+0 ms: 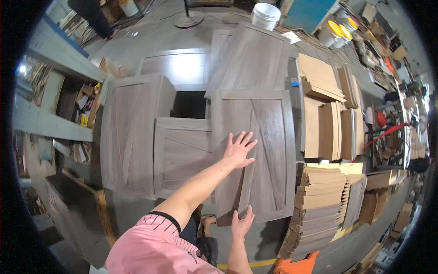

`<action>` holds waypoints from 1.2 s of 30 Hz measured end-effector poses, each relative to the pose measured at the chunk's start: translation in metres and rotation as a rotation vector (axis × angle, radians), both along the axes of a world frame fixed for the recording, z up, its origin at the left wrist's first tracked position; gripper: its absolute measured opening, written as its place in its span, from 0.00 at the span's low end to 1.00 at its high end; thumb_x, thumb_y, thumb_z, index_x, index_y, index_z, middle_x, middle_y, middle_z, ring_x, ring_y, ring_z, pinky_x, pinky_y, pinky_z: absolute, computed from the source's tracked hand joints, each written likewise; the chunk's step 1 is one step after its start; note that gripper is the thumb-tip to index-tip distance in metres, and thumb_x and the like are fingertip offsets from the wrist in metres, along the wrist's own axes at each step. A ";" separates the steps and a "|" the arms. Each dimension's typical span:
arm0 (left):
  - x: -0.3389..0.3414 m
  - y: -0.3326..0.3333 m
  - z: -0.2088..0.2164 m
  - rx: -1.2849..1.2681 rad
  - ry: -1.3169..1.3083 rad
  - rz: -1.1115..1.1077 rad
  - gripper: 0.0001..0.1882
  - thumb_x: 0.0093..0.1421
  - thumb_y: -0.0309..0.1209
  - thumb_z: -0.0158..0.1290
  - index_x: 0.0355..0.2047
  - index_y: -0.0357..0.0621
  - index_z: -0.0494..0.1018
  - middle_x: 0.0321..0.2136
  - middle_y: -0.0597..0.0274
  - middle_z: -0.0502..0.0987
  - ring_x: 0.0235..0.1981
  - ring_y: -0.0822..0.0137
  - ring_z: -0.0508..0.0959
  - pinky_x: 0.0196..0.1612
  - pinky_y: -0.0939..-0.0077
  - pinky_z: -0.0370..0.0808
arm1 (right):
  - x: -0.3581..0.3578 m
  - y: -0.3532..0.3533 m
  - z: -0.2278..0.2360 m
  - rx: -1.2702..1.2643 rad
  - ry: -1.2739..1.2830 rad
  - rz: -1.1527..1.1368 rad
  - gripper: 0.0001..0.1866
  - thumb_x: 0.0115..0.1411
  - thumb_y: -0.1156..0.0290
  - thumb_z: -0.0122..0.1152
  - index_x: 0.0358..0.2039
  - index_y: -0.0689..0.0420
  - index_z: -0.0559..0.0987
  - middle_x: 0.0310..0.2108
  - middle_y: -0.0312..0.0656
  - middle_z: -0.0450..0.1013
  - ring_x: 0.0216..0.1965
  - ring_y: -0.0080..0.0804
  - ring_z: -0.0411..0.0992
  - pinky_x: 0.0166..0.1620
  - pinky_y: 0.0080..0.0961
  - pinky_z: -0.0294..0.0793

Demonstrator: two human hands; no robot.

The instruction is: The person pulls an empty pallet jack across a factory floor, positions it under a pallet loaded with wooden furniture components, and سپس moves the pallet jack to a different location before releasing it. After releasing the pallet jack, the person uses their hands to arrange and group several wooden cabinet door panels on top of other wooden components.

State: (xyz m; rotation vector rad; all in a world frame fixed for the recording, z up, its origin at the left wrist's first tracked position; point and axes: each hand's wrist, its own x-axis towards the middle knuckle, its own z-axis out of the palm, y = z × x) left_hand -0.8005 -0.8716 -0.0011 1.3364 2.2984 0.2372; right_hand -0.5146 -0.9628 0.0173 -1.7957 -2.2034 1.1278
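Note:
A grey-brown wood-grain door panel point(271, 150) with a raised frame and diagonal braces lies face up before me. My left hand point(239, 153) rests on its middle, fingers spread, against a brace. At the panel's near edge is my right hand point(242, 223), its thumb and a finger apart on either side of a brace's lower end. Its other fingers are not clearly visible. To the left lie a smaller framed panel point(182, 153) and a tall one point(127, 137), both of the same finish.
Beyond are another large panel point(251, 57) and a glossy one point(159, 64). Stacked brown cardboard pieces point(319, 196) stand at the right, near an orange plastic object point(297, 265). A white bucket point(266, 17) sits at the back. Blue-grey metal shelving point(59, 123) lines the left.

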 end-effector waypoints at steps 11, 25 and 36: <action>-0.003 0.001 -0.001 0.023 0.005 -0.006 0.41 0.58 0.54 0.53 0.69 0.65 0.52 0.72 0.62 0.43 0.71 0.55 0.47 0.67 0.34 0.43 | -0.027 0.010 -0.010 0.073 -0.135 0.007 0.35 0.53 0.61 0.69 0.60 0.51 0.67 0.51 0.50 0.65 0.49 0.56 0.70 0.48 0.48 0.72; 0.060 -0.121 -0.022 0.274 0.033 0.003 0.29 0.62 0.43 0.51 0.63 0.53 0.64 0.69 0.57 0.53 0.71 0.57 0.50 0.71 0.47 0.43 | -0.021 0.016 -0.016 0.028 -0.142 0.113 0.37 0.56 0.59 0.66 0.63 0.50 0.60 0.56 0.53 0.63 0.55 0.58 0.66 0.55 0.51 0.68; 0.152 -0.417 -0.041 0.215 0.208 1.528 0.40 0.56 0.43 0.59 0.65 0.45 0.56 0.63 0.42 0.57 0.64 0.41 0.57 0.65 0.45 0.54 | -0.008 0.018 -0.034 0.083 -0.110 0.213 0.40 0.56 0.60 0.67 0.63 0.59 0.59 0.57 0.61 0.63 0.59 0.60 0.62 0.60 0.47 0.61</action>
